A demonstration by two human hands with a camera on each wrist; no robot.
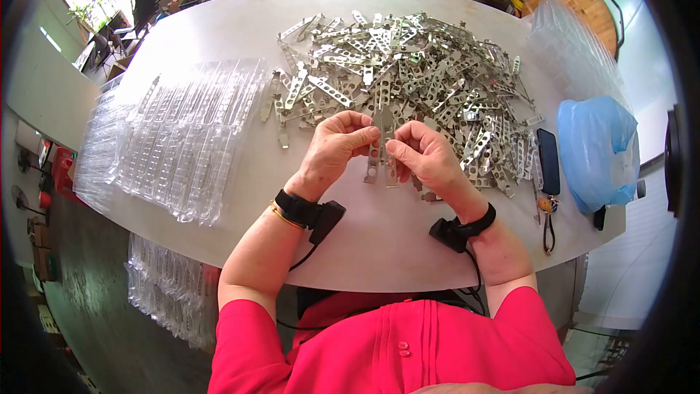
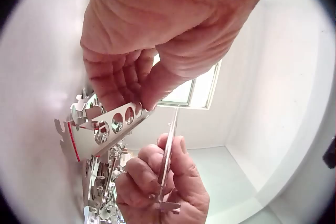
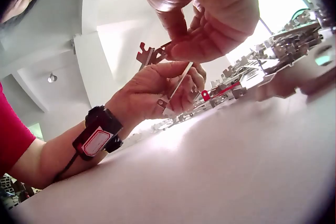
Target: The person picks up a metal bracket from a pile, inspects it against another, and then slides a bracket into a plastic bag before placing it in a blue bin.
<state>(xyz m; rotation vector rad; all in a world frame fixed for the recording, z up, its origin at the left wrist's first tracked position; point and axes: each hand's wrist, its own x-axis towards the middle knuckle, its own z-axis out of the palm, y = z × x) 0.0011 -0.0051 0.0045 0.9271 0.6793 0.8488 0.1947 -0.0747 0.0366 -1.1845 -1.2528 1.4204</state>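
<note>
"Over the middle of the surface (image 1: 379, 255), head view: the left hand (image 1: 343, 142) pinches a holed strip (image 1: 372, 164), the right hand (image 1: 430, 157) pinches a second strip (image 1: 391, 171). Both hands occupied!"

"And the layout?"

"Pile of metal strips (image 1: 437, 73) running toward the far edge, probably put there for both hands to reach. Plastic trays (image 1: 182, 138) by the left edge; phone (image 1: 548, 164) and blue bag (image 1: 594, 153) by the right, seemingly parked aside."

"Room to move?"

"Most of it toward the near edge. On the right, the pile crowds in!"

"Left wrist view?"

"Thumb and fingers grip one end, the forked end (image 2: 65, 142) juts free, perhaps leaving the holes on show. The second strip stands edge-on, apart."

"Right wrist view?"

"Both strips raised off the surface, fingertips close together. Tight between the hands, open beneath!"
</note>
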